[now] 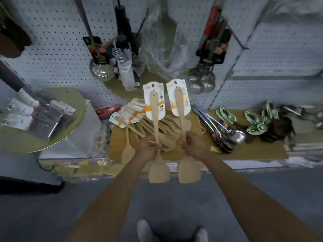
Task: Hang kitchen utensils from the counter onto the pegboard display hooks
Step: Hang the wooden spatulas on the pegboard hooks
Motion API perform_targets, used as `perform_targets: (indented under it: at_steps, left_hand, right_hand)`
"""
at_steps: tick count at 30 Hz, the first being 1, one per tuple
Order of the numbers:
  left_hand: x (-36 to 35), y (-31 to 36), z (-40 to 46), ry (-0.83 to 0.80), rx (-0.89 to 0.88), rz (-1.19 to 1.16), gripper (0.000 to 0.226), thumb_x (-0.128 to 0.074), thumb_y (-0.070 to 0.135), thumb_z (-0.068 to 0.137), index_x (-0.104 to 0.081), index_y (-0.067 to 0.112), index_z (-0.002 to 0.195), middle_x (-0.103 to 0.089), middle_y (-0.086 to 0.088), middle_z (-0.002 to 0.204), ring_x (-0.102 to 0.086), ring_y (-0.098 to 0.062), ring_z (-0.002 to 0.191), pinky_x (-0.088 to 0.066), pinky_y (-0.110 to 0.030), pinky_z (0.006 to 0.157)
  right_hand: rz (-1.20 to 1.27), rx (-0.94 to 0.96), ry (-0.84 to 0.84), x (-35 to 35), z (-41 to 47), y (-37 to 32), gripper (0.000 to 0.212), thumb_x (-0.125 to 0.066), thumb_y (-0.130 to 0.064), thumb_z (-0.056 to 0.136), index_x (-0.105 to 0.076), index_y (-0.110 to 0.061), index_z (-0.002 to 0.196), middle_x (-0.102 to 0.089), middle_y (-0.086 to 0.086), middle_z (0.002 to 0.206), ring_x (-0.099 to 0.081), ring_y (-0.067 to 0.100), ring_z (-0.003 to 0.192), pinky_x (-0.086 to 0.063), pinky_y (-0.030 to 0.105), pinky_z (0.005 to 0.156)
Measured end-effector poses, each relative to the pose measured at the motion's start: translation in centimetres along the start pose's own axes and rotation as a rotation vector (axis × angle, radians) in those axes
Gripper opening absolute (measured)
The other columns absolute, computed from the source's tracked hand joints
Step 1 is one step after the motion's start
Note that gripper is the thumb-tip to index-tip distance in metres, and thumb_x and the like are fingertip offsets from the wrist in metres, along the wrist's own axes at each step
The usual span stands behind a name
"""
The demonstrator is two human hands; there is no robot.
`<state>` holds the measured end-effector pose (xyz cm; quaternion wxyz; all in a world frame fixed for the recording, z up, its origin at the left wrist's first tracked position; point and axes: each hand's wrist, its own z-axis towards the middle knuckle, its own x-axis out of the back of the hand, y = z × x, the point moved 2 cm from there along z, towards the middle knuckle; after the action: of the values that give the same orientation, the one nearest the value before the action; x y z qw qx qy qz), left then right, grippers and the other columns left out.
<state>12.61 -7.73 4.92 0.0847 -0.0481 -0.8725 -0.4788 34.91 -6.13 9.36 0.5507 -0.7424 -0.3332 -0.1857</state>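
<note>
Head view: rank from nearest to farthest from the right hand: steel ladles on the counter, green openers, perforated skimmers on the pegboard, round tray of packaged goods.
From the right hand:
1. Steel ladles, on the counter just to its right.
2. Green openers, farther right on the counter.
3. Perforated skimmers, hanging on the pegboard above; close to the openers, hard to separate.
4. Round tray, far left.

From my feed, both forearms run bare up the lower half of the frame, with no sleeves, watch or rings that I can make out. The left hand (147, 147) and right hand (194, 145) wear no gloves. At bottom centre, two light grey shoes (146, 231) show.
</note>
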Motion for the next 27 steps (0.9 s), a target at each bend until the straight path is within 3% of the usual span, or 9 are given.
perform_targets:
  at_steps: [2,4,6,9,14,19,22,24,27]
  left_hand:
    - [-4.2,2.1,-0.5,-0.040,-0.059,0.077,0.022,-0.077,0.009,0.085,-0.067,0.027,0.078,-0.076,-0.011,0.090,-0.073,-0.034,0.091,-0.057,-0.041,0.070]
    - [-9.2,4.2,-1.5,-0.089,-0.115,0.108,0.024,-0.077,0.008,0.085,-0.066,0.028,0.078,-0.075,-0.012,0.088,-0.072,-0.033,0.088,-0.060,-0.047,0.076]
    - [-14.9,7.1,-3.7,-0.140,-0.179,0.141,0.024,-0.076,0.005,0.086,-0.063,0.026,0.082,-0.073,-0.015,0.092,-0.070,-0.030,0.086,-0.058,-0.040,0.071]
    - [-24.7,10.6,-7.1,-0.244,-0.269,0.202,0.022,-0.073,0.007,0.090,-0.061,0.024,0.085,-0.070,-0.010,0.093,-0.063,-0.020,0.080,-0.048,-0.028,0.060]
    - [-41.0,15.7,-12.3,-0.338,-0.393,0.299,0.020,-0.075,0.006,0.086,-0.063,0.021,0.081,-0.073,-0.019,0.091,-0.071,-0.037,0.087,-0.058,-0.052,0.077]
    - [-56.0,21.8,-18.9,-0.448,-0.539,0.339,0.024,-0.075,0.006,0.089,-0.059,0.022,0.082,-0.070,-0.020,0.091,-0.068,-0.033,0.083,-0.054,-0.044,0.074]
    - [-63.9,24.6,-20.7,-0.510,-0.629,0.385,0.010,-0.074,0.005,0.090,-0.065,0.010,0.090,-0.067,-0.012,0.087,-0.062,-0.024,0.076,-0.051,-0.036,0.070]
    - [-69.0,26.2,-21.3,-0.535,-0.658,0.389,0.010,-0.073,0.006,0.091,-0.065,0.004,0.098,-0.065,-0.011,0.083,-0.060,-0.025,0.073,-0.050,-0.034,0.064]
    - [-76.3,28.4,-21.1,-0.554,-0.709,0.393,0.011,-0.074,0.008,0.090,-0.066,0.011,0.096,-0.066,-0.005,0.081,-0.063,-0.021,0.073,-0.049,-0.026,0.057]
  right_hand:
    - [0.031,-0.035,0.051,3.8,-2.1,2.9,0.025,-0.068,-0.023,0.095,-0.050,-0.017,0.078,-0.065,0.014,0.078,-0.062,0.030,0.070,-0.050,0.041,0.066]
    - [0.044,-0.071,0.121,7.9,-4.2,6.1,0.022,-0.069,-0.025,0.093,-0.053,-0.012,0.084,-0.065,0.020,0.079,-0.062,0.037,0.069,-0.053,0.049,0.066]
    - [0.065,-0.105,0.202,12.2,-6.6,9.8,0.023,-0.069,-0.028,0.091,-0.056,-0.010,0.092,-0.064,0.021,0.080,-0.063,0.039,0.071,-0.054,0.053,0.067]
    - [0.095,-0.115,0.326,19.6,-11.4,15.3,0.016,-0.067,-0.026,0.094,-0.055,-0.016,0.094,-0.066,0.017,0.083,-0.064,0.032,0.075,-0.051,0.043,0.067]
    - [0.109,-0.188,0.494,31.6,-19.3,24.7,0.026,-0.064,-0.028,0.097,-0.055,-0.004,0.099,-0.065,0.018,0.087,-0.063,0.035,0.077,-0.052,0.046,0.067]
    - [0.140,-0.243,0.675,43.6,-27.0,33.1,0.021,-0.063,-0.026,0.099,-0.054,-0.008,0.092,-0.062,0.014,0.085,-0.060,0.032,0.077,-0.044,0.038,0.062]
    - [0.124,-0.269,0.749,49.7,-30.1,37.4,0.023,-0.063,-0.024,0.099,-0.047,-0.016,0.084,-0.058,0.009,0.079,-0.056,0.029,0.073,-0.039,0.034,0.060]
    - [0.133,-0.293,0.795,53.6,-31.2,40.0,0.022,-0.063,-0.024,0.098,-0.048,-0.017,0.084,-0.062,0.011,0.082,-0.060,0.031,0.078,-0.045,0.039,0.067]
    - [0.130,-0.318,0.833,59.2,-31.2,45.0,0.021,-0.064,-0.026,0.098,-0.051,-0.014,0.085,-0.062,0.007,0.081,-0.063,0.027,0.083,-0.050,0.045,0.083]
